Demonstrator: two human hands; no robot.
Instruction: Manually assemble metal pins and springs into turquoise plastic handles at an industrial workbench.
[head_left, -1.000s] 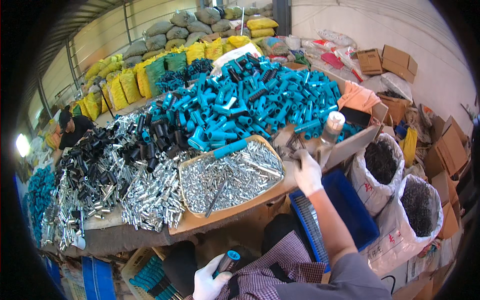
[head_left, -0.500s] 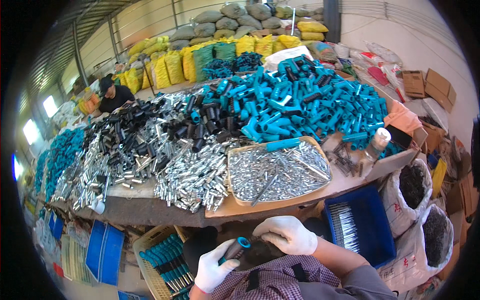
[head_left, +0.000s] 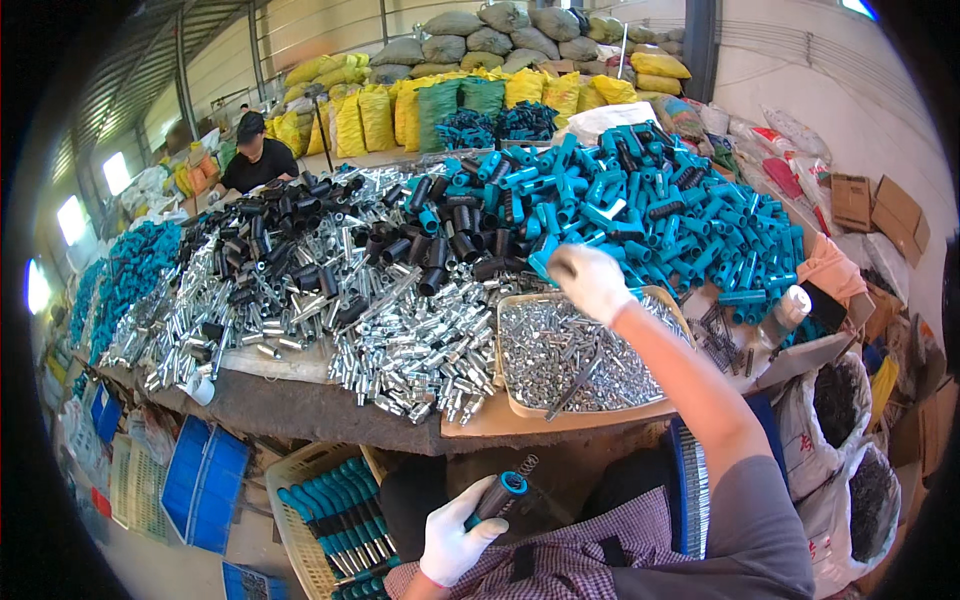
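Observation:
In my gloved left hand, low in front of my lap, is a dark tool handle with a teal collar at its upper end. A thin coil spring sticks up out of that end. My gloved right hand reaches over the back of the tray, its fingers closed around a teal plastic handle piece at the edge of the pile. Motion blurs the fingertips a little. Small metal pins and parts fill the tray.
Heaps of silver metal sockets, black sleeves and teal handles cover the table. A yellow crate of teal tools stands below left. White sacks are at right. A person works at the far left.
My right hand has moved from beside the dark handle up and forward to the teal pile. A spring now stands out of the handle's end. The view has shifted slightly.

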